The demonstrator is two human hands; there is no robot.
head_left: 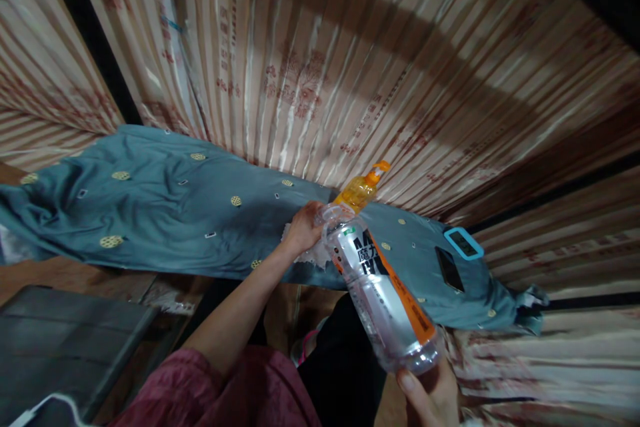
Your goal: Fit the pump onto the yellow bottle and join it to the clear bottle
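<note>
Both hands on the plastic bottle: left hand gripping its far end, right hand its base, tilted across the table's front edge. Pump bottle just beyond. Wrinkled cloth runs leftward; phone near right end.

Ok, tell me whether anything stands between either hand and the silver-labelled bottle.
Nothing visible does. The left hand grips the silver-labelled bottle near its top, the right hand its base. A pale crumpled sheet shows beside the left hand and the amber pump bottle beyond the top, neither in between.
</note>
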